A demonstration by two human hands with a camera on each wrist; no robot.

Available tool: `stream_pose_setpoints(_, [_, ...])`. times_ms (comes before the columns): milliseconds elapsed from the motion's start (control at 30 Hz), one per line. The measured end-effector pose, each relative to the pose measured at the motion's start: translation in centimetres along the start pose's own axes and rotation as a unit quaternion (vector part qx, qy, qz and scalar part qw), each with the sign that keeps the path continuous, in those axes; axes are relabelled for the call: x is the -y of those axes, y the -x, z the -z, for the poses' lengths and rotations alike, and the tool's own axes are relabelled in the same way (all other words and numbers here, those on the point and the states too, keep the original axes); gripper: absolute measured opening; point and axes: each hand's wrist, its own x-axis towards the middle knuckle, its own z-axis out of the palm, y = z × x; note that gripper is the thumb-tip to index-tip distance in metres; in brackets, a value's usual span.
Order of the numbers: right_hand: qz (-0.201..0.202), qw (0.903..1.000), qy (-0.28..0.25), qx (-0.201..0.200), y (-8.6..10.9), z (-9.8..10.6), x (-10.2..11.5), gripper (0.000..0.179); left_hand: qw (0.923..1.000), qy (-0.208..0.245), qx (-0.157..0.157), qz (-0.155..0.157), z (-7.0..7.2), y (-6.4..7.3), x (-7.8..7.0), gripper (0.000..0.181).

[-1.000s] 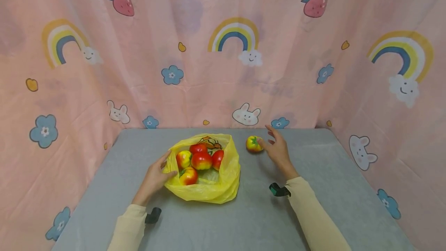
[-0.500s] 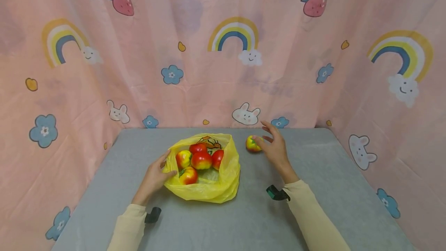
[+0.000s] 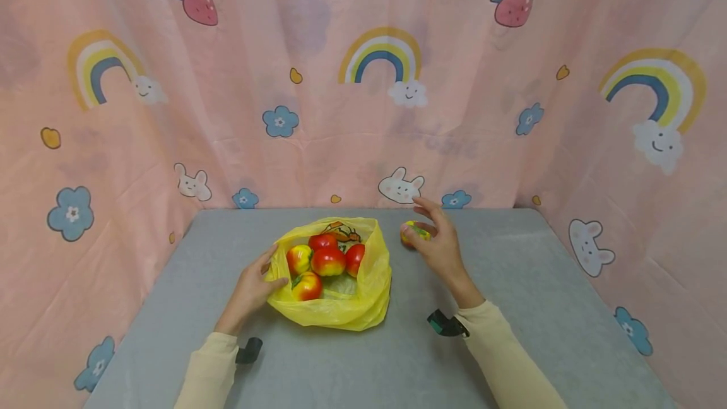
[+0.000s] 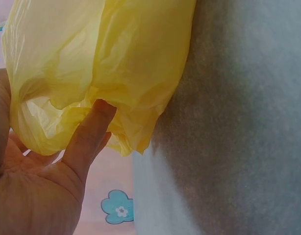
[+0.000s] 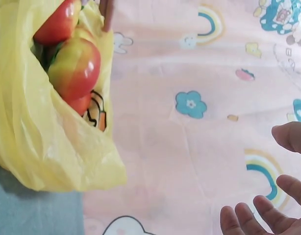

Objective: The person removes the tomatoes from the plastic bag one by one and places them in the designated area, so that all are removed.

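Observation:
A yellow plastic bag (image 3: 372,295) stands with its mouth wide, holding several shiny red-and-yellow fruits (image 3: 329,262). At its left rim my left hand (image 3: 250,288) grips the plastic, thumb on the inner side; the left wrist view shows the thumb (image 4: 91,129) against the yellow film. To the right of the bag lies a single red-and-yellow tomato-like fruit (image 3: 423,232) with a green top. My right hand (image 3: 443,248) is over it, fingers spread and thumb overlapping it. In the right wrist view the fingers (image 5: 273,215) are apart with no fruit between them.
The grey table (image 3: 556,308) reaches back to a pink patterned curtain (image 3: 363,144), which also hangs along both sides. A small black device sits on each wrist, the left one (image 3: 250,351) and the right one (image 3: 445,324).
My right hand has moved left across the lone fruit, covering more of it. The fruit seems slightly turned. The left hand and the bag have stayed in place.

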Motion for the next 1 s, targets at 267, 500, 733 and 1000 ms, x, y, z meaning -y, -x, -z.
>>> stream_pose_setpoints(267, [0.013, 0.9995, -0.002, 0.029, 1.0, -0.7, 5.1, 0.054, 1.0, -0.001, 0.0, 0.001, 0.0, 0.0, 0.0, 0.082])
stream_pose_setpoints(500, [0.02, 0.9983, -0.022, 0.051, 1.3, -2.0, 5.5, 0.054, 1.0, -0.003, 0.001, 0.005, 0.0, 0.0, 0.0, 0.082])
stream_pose_setpoints(733, [-0.021, 0.9947, -0.045, 0.09, 1.5, -4.3, 1.8, 0.058, 1.0, -0.004, 0.0, 0.002, 0.2, 0.0, 0.0, 0.081])
stream_pose_setpoints(1000, [-0.06, 0.9879, -0.051, 0.133, 1.9, -6.2, 0.4, 0.056, 1.0, -0.004, -0.003, 0.001, 0.1, 0.1, 0.0, 0.081])
